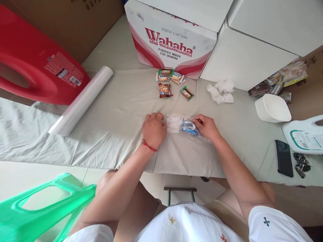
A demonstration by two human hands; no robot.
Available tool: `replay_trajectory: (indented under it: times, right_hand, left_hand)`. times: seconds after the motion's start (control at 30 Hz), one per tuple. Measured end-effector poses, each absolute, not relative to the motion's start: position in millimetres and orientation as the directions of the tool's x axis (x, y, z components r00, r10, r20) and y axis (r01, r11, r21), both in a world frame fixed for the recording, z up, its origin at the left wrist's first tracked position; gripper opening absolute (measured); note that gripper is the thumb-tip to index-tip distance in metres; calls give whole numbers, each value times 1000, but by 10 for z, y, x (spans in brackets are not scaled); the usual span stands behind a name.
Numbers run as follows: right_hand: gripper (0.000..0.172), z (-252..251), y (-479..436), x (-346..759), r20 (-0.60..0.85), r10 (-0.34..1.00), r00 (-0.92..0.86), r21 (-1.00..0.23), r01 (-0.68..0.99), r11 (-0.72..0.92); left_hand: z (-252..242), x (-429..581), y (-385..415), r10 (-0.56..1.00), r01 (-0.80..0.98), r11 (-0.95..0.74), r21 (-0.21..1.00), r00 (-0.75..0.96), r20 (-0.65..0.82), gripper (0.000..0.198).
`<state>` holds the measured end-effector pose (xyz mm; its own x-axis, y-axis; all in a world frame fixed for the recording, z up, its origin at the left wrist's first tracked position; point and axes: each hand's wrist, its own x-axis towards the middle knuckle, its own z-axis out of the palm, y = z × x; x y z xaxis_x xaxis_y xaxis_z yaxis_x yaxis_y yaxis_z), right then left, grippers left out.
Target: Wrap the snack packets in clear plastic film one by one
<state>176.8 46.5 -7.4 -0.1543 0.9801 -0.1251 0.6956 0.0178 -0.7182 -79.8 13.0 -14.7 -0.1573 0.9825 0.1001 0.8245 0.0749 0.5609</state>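
Note:
A crinkled clear plastic bag (174, 123) lies on the covered table, with a blue snack packet (189, 127) inside or under its film. My left hand (154, 129), a red cord at the wrist, is closed on the bag's left end. At the other side, my right hand (207, 127) pinches the plastic beside the packet's right edge. Beyond my hands lie a brown cookie packet (165, 90), a small green-ended packet (187, 93) and a little cluster of wrapped snacks (176, 77).
Behind the snacks stands a Wahaha water carton (174, 47). A roll of plastic film (82, 101) and a big red jug (40, 64) are on the left. Crumpled tissue (220, 92), a white bowl (272, 107), a phone (284, 158) and keys (301, 165) lie on the right.

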Motion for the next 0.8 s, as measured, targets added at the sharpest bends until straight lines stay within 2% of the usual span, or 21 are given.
replay_trajectory:
  times: [0.07, 0.13, 0.2, 0.3, 0.37, 0.47, 0.6, 0.7, 0.8]
  right_hand:
    - [21, -88, 462, 1762, -111, 982, -152, -709, 705, 29]
    - [20, -96, 453, 1758, -102, 983, -152, -699, 715, 38]
    - [21, -91, 439, 1752, -94, 982, -163, -687, 724, 54]
    - [21, -57, 414, 1737, -52, 974, -219, -660, 740, 132]
    - [21, -30, 396, 1745, -27, 964, -263, -637, 748, 186]
    - [23, -20, 372, 1869, -34, 959, -282, -628, 753, 199]
    - [22, -92, 331, 2303, 21, 982, -190, -558, 812, 169]
    - [31, -152, 282, 2602, 122, 991, -50, -504, 857, 106]
    - [37, -158, 225, 2647, 149, 980, -131, -470, 863, 187]
  left_hand:
    - [-102, -765, 111, 938, 860, 16, 510, -189, 290, 21]
    - [-28, -703, 88, 877, 856, -89, 509, -174, 447, 25]
    - [30, -605, 64, 852, 815, -301, 495, -4, 524, 26]
    - [20, -417, 30, 791, 646, -603, 468, 407, 457, 33]
    - [-39, -316, 11, 768, 604, -637, 479, 548, 331, 39]
    - [-121, -265, -12, 791, 646, -596, 478, 574, 212, 41]
    - [-143, -306, -29, 816, 670, -567, 479, 538, 213, 39]
    - [-139, -320, -35, 820, 666, -559, 494, 533, 211, 37]
    - [-144, -318, -45, 826, 669, -551, 500, 522, 211, 37]
